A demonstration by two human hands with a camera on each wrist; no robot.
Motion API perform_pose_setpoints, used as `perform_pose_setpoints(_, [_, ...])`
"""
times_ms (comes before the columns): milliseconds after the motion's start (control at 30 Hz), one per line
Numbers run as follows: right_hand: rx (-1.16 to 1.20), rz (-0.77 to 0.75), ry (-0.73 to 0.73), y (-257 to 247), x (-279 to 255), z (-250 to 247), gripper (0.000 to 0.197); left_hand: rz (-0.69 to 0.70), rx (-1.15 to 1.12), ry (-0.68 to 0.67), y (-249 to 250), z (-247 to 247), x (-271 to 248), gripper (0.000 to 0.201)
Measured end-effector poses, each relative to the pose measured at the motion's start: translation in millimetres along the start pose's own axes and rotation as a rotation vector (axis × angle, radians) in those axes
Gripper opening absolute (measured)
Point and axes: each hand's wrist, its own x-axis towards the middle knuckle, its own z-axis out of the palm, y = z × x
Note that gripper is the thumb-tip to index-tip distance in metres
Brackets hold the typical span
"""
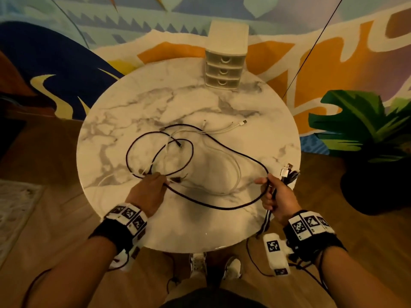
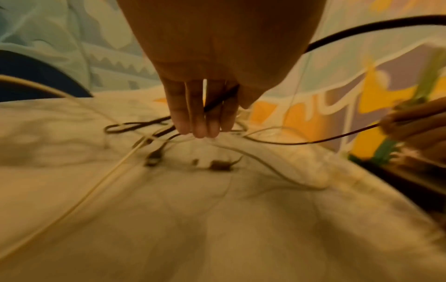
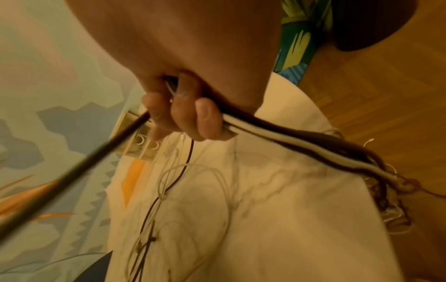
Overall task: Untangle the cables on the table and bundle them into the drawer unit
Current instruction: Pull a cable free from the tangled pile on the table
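Observation:
A long black cable (image 1: 222, 206) loops across the round marble table (image 1: 155, 103), tangled with thin white cables (image 1: 222, 130). My left hand (image 1: 155, 183) pinches the black cable near the table's front left; in the left wrist view the black cable (image 2: 222, 99) runs between thumb and fingers (image 2: 202, 118). My right hand (image 1: 270, 190) grips a gathered bundle of black and white cables (image 3: 289, 139) at the table's right edge, with plug ends (image 1: 285, 172) sticking out above the fist. The white three-drawer unit (image 1: 224, 70) stands at the far edge, all drawers closed.
A potted plant (image 1: 364, 125) stands on the wooden floor just right of the table. A painted wall rises behind the drawer unit. Loose plugs (image 2: 219, 165) lie on the marble in front of my left fingers. My feet are under the near table edge.

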Motion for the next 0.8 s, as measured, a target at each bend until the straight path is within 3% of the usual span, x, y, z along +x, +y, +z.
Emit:
perform_pose_setpoints(133, [0.069, -0.121, 0.142, -3, -3, 9, 0.039, 0.277, -0.055, -0.026, 48, -7, -15, 0.022])
perform_pose_setpoints(233, [0.095, -0.179, 0.154, -12, -9, 11, 0.039, 0.493, -0.044, 0.071, 71, -2, -26, 0.024])
perform_pose_setpoints(267, [0.082, -0.180, 0.147, -14, -10, 12, 0.040, 0.502, -0.071, 0.041, 78, -1, -27, 0.024])
perform_pose_setpoints(333, [0.030, -0.169, 0.142, -13, -10, 15, 0.044, 0.468, -0.147, -0.024, 86, 3, -25, 0.025])
perform_pose_setpoints(433, [-0.134, -0.143, 0.165, -6, -11, 9, 0.051, 0.258, -0.171, -0.127, 78, 12, -13, 0.024])
perform_pose_setpoints(533, [-0.173, -0.148, 0.277, -7, -18, -17, 0.053, 0.068, -0.119, -0.070, 64, 1, 6, 0.027])
perform_pose_setpoints(667, [-0.106, -0.294, 0.587, -31, -41, -29, 0.047, 0.098, 0.059, 0.039, 82, -35, 25, 0.040])
perform_pose_setpoints(733, [-0.171, -0.436, 0.543, -46, -54, -12, 0.044, 0.149, 0.154, -0.001, 104, -43, 24, 0.044])
perform_pose_setpoints(800, [-0.316, -0.555, 0.362, -53, -63, 13, 0.040, 0.195, 0.219, -0.032, 127, -41, 20, 0.043])
